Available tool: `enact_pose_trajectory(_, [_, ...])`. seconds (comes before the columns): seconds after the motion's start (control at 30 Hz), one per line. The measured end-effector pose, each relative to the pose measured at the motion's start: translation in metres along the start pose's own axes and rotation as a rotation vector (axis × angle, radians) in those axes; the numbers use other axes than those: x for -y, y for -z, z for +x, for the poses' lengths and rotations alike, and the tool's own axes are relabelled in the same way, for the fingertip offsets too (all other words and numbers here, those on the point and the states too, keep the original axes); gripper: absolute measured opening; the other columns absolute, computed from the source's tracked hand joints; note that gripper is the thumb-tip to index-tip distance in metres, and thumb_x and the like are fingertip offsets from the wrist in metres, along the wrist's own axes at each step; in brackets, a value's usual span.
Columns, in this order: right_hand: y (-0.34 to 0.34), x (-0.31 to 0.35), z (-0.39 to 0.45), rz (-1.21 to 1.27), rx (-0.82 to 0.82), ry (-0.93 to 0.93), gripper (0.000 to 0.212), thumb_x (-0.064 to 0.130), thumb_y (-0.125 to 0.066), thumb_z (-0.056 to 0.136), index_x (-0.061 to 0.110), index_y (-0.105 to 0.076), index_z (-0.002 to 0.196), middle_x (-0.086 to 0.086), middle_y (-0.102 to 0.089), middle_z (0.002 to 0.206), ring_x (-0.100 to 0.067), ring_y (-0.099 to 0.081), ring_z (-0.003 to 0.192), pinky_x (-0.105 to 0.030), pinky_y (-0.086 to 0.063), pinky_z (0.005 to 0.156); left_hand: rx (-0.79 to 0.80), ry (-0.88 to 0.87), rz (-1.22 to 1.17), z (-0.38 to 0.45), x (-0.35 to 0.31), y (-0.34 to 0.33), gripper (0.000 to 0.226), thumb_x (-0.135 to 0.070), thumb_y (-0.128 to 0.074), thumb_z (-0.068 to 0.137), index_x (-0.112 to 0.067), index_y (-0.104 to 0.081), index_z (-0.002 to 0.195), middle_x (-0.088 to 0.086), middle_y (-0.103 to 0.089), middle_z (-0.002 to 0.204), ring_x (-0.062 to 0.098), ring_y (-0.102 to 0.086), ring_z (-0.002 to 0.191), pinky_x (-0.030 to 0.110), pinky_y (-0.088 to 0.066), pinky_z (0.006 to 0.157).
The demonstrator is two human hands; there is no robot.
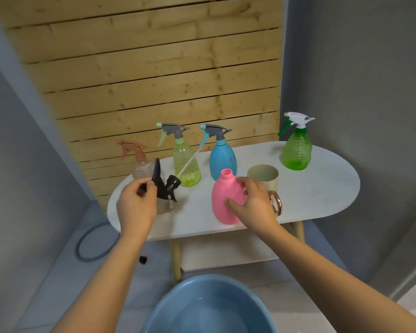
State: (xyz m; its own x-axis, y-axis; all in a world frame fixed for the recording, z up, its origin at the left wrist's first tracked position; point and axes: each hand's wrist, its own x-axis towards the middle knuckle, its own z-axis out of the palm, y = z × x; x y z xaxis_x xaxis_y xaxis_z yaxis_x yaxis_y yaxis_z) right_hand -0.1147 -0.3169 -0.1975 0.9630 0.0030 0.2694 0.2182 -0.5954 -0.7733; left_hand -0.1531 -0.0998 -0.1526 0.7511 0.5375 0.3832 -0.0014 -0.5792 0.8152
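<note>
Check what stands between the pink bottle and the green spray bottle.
A cream cup stands between them on the white table, just behind the right hand that grips the pink bottle; the head view shows it.

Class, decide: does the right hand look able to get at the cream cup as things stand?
Probably yes: the cream cup stands just behind the right hand, nothing between, but it grips the pink bottle.

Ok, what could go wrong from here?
The pink bottle stands uncapped near the front edge of the table; if the right hand slips, it could tip off. The tube of the black spray head, held in the left hand, points at the yellow-green bottle and might knock it.
</note>
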Motion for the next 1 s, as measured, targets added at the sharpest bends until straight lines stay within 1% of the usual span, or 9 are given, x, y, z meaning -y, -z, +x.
enact_pose_trajectory(0.07, [0.000,0.002,0.001,-0.013,-0.001,0.000,0.059,0.029,-0.069,0.080,0.019,-0.045,0.132,-0.003,-0.046,0.128,-0.021,-0.041,0.118,-0.031,-0.035,0.096,-0.006,-0.059,-0.049,0.005,-0.014,0.006,0.013,-0.019,-0.050,0.095,-0.021,-0.060,0.104,-0.009,-0.058,0.094,0.001,-0.054,0.079,0.007,-0.038,0.063])
enact_pose_trajectory(0.1, [0.001,0.003,0.002,-0.009,0.000,-0.007,0.059,0.029,-0.069,0.080,0.019,-0.045,0.133,-0.003,-0.048,0.127,-0.021,-0.042,0.118,-0.032,-0.036,0.096,-0.009,-0.098,-0.067,0.008,-0.022,0.007,0.010,-0.020,-0.051,0.095,-0.022,-0.057,0.104,-0.010,-0.057,0.095,0.000,-0.054,0.080,0.005,-0.038,0.065])
enact_pose_trajectory(0.27, [0.006,0.006,0.005,0.045,0.018,-0.039,0.048,0.025,-0.067,0.081,0.015,-0.051,0.125,-0.002,-0.058,0.114,-0.019,-0.054,0.104,-0.032,-0.046,0.083,-0.046,-0.252,-0.084,0.022,-0.050,0.005,0.015,-0.019,-0.056,0.092,-0.018,-0.062,0.106,0.000,-0.065,0.104,0.016,-0.060,0.095,0.034,-0.051,0.086])
enact_pose_trajectory(0.33, [0.006,0.006,0.005,0.040,0.024,-0.037,0.046,0.024,-0.066,0.082,0.016,-0.051,0.125,-0.001,-0.059,0.114,-0.018,-0.055,0.102,-0.032,-0.048,0.082,-0.043,-0.295,-0.082,0.024,-0.058,0.004,0.017,-0.021,-0.056,0.092,-0.020,-0.063,0.107,0.002,-0.065,0.104,0.021,-0.062,0.100,0.044,-0.051,0.088])
enact_pose_trajectory(0.4, [0.007,0.005,0.006,0.027,0.031,-0.038,0.045,0.022,-0.064,0.082,0.017,-0.051,0.125,-0.001,-0.059,0.114,-0.019,-0.055,0.102,-0.031,-0.047,0.080,-0.047,-0.338,-0.067,0.025,-0.066,0.003,0.018,-0.020,-0.055,0.092,-0.020,-0.064,0.108,0.000,-0.063,0.104,0.024,-0.062,0.102,0.047,-0.051,0.088])
enact_pose_trajectory(0.6, [0.006,0.000,0.007,0.004,0.068,-0.054,0.051,0.021,-0.063,0.082,0.020,-0.045,0.130,-0.002,-0.054,0.122,-0.021,-0.052,0.109,-0.033,-0.046,0.085,-0.094,-0.388,-0.051,0.028,-0.082,0.005,0.021,-0.017,-0.054,0.093,-0.017,-0.065,0.111,-0.003,-0.053,0.100,0.028,-0.061,0.101,0.042,-0.051,0.090])
enact_pose_trajectory(0.73, [0.008,-0.002,0.007,0.015,0.084,-0.055,0.051,0.019,-0.061,0.082,0.021,-0.044,0.131,-0.002,-0.053,0.124,-0.021,-0.052,0.108,-0.028,-0.042,0.080,-0.071,-0.392,-0.020,0.032,-0.082,0.004,0.022,-0.016,-0.055,0.092,-0.016,-0.067,0.111,-0.001,-0.053,0.098,0.028,-0.062,0.097,0.045,-0.051,0.090])
enact_pose_trajectory(0.87, [0.007,-0.003,0.006,0.014,0.096,-0.071,0.052,0.019,-0.061,0.083,0.022,-0.042,0.132,-0.002,-0.050,0.126,-0.021,-0.052,0.109,-0.026,-0.039,0.079,-0.032,-0.383,0.018,0.030,-0.084,-0.004,0.026,-0.016,-0.054,0.094,-0.014,-0.065,0.117,0.003,-0.052,0.098,0.027,-0.062,0.093,0.033,-0.050,0.086])
enact_pose_trajectory(1.0, [0.006,-0.003,0.008,0.021,0.081,-0.080,0.052,0.023,-0.062,0.082,0.022,-0.043,0.130,-0.001,-0.052,0.123,-0.021,-0.052,0.109,-0.030,-0.045,0.080,0.018,-0.396,0.040,0.034,-0.101,-0.020,0.033,-0.019,-0.049,0.097,-0.016,-0.058,0.129,0.005,-0.050,0.103,0.021,-0.054,0.095,0.021,-0.037,0.082])
